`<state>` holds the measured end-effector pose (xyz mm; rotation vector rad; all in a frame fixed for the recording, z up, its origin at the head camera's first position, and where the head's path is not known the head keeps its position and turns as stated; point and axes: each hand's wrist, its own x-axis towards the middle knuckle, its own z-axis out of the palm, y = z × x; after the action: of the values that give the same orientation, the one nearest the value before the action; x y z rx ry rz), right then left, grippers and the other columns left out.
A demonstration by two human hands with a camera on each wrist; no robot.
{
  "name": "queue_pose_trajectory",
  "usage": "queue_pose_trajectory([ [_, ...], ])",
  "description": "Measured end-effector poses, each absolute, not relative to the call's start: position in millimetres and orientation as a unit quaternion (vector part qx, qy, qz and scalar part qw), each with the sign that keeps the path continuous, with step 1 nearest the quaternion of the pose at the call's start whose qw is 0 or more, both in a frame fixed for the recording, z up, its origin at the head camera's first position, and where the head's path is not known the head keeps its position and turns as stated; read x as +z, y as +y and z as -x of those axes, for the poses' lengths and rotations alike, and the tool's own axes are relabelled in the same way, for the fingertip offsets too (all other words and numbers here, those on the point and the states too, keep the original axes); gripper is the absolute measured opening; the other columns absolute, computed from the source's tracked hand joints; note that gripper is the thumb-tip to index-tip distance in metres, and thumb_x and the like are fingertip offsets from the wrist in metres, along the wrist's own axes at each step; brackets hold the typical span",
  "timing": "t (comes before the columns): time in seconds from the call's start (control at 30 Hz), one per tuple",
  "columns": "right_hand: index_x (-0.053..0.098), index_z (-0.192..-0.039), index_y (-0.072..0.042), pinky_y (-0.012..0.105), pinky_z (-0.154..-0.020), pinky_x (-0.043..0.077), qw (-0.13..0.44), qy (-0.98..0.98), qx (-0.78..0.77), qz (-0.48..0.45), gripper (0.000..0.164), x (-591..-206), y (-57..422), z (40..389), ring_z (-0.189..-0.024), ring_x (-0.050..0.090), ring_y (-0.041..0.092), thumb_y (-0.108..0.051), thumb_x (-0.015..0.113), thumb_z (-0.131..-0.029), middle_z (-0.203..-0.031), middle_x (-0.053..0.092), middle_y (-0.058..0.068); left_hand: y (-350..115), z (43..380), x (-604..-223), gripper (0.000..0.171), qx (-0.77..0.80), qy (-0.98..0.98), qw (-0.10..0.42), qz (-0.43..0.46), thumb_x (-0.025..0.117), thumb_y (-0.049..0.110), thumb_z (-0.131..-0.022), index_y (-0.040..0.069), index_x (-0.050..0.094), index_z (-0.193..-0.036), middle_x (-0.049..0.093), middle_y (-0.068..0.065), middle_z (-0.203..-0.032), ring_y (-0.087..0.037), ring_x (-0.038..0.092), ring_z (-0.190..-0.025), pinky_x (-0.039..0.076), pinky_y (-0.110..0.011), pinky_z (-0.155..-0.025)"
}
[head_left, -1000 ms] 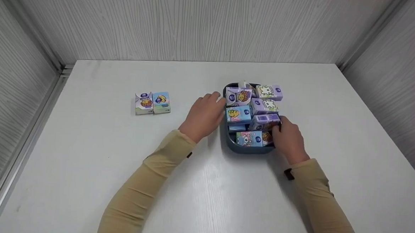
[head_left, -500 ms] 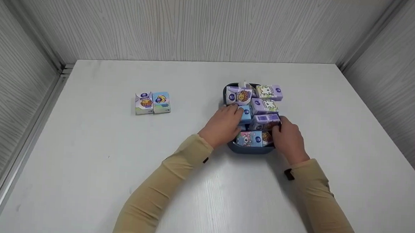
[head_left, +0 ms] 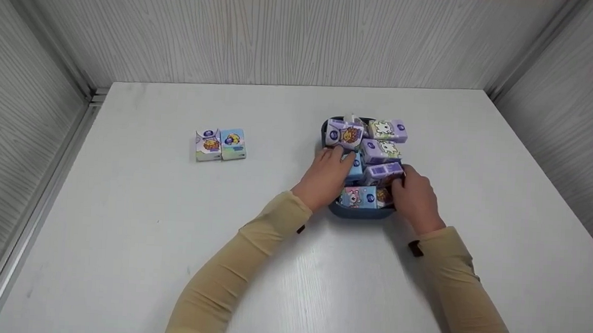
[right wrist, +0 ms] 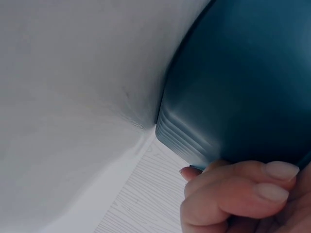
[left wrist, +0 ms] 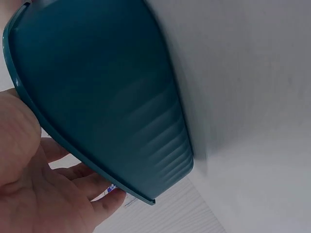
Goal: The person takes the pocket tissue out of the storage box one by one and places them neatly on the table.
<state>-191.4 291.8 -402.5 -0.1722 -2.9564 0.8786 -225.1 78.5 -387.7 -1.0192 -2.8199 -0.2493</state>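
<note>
A dark teal plastic bin [head_left: 360, 213], heaped with small cartoon-printed tissue packs, stands right of the table's middle. My left hand [head_left: 324, 180] reaches over its left rim, fingers bent over the far end of a blue tissue pack [head_left: 354, 168], covering much of it; the thumb is hidden. In the left wrist view those fingers [left wrist: 109, 199] show beyond the bin's rim. My right hand [head_left: 416, 198] grips the right rim, thumb on the inside beside a purple tissue pack [head_left: 382, 173]. Curled fingers [right wrist: 228, 199] lie along the outer wall in the right wrist view.
Two more tissue packs, one purple-white [head_left: 209, 145] and one blue [head_left: 233, 144], lie side by side on the white table [head_left: 136, 229] to the left. A purple pack [head_left: 388, 130] juts over the bin's back right rim. Grey wood-grain panels [head_left: 293, 34] enclose the back and sides.
My left hand has come from beside the bin's left rim to over the blue pack inside. The lion-printed pack has shifted slightly backward. My right hand stays at the rim.
</note>
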Motion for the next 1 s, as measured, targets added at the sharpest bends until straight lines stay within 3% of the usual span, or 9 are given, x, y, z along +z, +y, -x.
queue_pose_trajectory([
  [0.37, 0.043, -0.136, 0.006, 0.051, -0.082, 0.046, 0.030, -0.958, 0.281, 0.052, 0.044, -402.5, 290.6, 191.0, -0.096, 0.057, 0.033, -0.016, 0.036, -0.098, -0.122, 0.057, 0.027, 81.2, 221.5, -387.4, 0.053, -0.102, -0.932, 0.050, 0.345, 0.058, 0.011, -0.096, 0.017, 0.041, -0.145, 0.046, -0.017, -0.134, -0.031, 0.041, -0.124, 0.026, -0.043, -0.109],
  [0.63, 0.041, -0.137, 0.006, 0.052, -0.085, 0.045, 0.025, -0.958, 0.281, 0.059, 0.045, -399.2, 289.9, 190.0, -0.099, 0.057, 0.033, -0.016, 0.037, -0.098, -0.124, 0.055, 0.027, 81.4, 219.7, -388.5, 0.062, -0.083, -0.927, 0.093, 0.354, 0.068, 0.027, -0.090, 0.024, 0.040, -0.145, 0.036, -0.018, -0.140, -0.034, 0.034, -0.129, 0.030, -0.046, -0.106],
  [1.0, 0.041, -0.138, 0.006, 0.051, -0.084, 0.046, 0.026, -0.957, 0.283, 0.060, 0.045, -399.8, 288.9, 190.8, -0.097, 0.057, 0.033, -0.016, 0.036, -0.099, -0.125, 0.055, 0.027, 66.9, 222.2, -377.5, 0.060, -0.129, -0.910, 0.155, 0.362, 0.062, 0.011, -0.093, 0.025, 0.040, -0.146, 0.037, -0.018, -0.141, -0.034, 0.037, -0.128, 0.040, -0.045, -0.100],
])
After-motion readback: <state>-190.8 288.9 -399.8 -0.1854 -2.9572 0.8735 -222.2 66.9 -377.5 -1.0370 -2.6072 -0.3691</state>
